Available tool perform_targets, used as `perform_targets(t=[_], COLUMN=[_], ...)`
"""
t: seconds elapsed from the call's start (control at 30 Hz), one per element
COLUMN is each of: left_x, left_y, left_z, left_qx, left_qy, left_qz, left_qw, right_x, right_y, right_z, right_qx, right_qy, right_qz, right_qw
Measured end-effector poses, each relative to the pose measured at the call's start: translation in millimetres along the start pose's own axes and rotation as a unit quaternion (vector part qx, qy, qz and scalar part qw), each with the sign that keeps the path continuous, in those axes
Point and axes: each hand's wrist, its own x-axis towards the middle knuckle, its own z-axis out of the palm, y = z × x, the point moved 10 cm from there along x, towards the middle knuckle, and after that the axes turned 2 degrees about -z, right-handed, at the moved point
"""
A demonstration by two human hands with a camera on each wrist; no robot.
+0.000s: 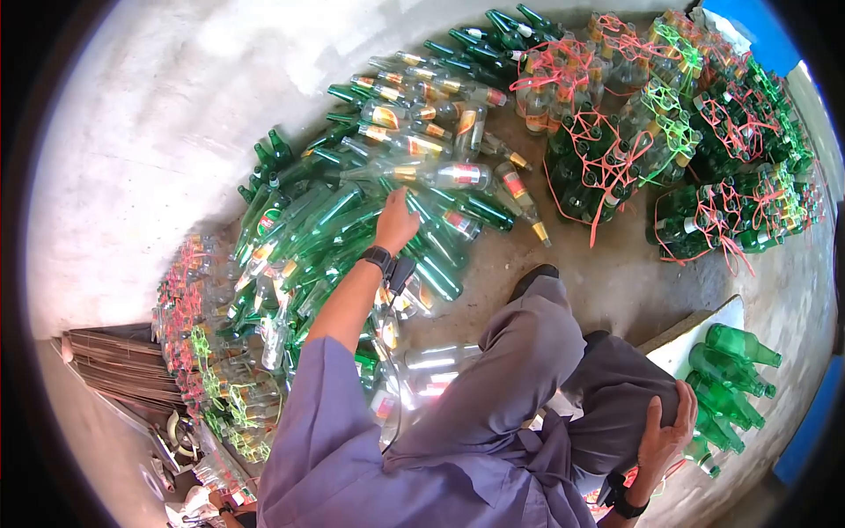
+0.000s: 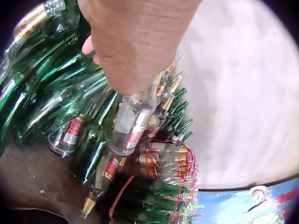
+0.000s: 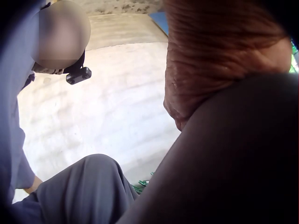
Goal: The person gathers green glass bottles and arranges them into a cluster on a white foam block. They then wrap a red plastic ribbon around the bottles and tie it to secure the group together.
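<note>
Head view: my left hand (image 1: 398, 222) is in among the green bottles (image 1: 436, 275) on the heap, fingers kinda curled, can't tell if they've got a neck. Right hand (image 1: 667, 433) just rests on my knee (image 1: 616, 396), fingers relaxed, nothing in it. Left wrist: clear bottle (image 2: 133, 128) right by that hand. Right wrist: pale wall (image 3: 93, 116) past my knee.

You've got a big pale wall (image 1: 167, 132) off to your left, with some brown slats (image 1: 123, 365) stacked near it. There's a blue panel (image 1: 766, 35) far right, plus kinda grubby brownish floor (image 1: 625, 273) out front.
</note>
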Motion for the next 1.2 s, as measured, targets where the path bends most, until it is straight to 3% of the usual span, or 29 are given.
perform_targets(t=[0.17,0.53,0.87,1.0,1.1,1.2], left_x=[7.7,23.9,27.4,16.6,5.6,-16.5], left_y=[-1.0,-11.1,-19.7,-4.4,2.7,31.1], left_z=[8.6,12.9,12.1,-3.7,-0.5,-0.7], left_qx=[0.018,0.018,-0.002,-0.003,-0.038,-0.025], left_qy=[-0.001,-0.040,0.003,0.036,-0.023,-0.026], left_qz=[0.017,-0.035,-0.023,0.008,-0.027,0.038], left_qw=[1.000,0.998,1.000,0.999,0.999,0.999], right_x=[0.1,2.4,2.7,3.7,2.8,4.5], right_y=[1.6,-2.0,-3.9,-4.9,-3.0,-6.8], right_z=[0.2,1.6,-0.4,-0.4,-1.1,-2.8], right_qx=[0.006,0.004,0.006,0.002,0.008,0.018], right_qy=[0.005,0.010,0.012,0.009,0.015,0.022], right_qz=[0.011,0.010,0.014,0.008,0.015,0.026], right_qw=[1.000,1.000,1.000,1.000,1.000,0.999])
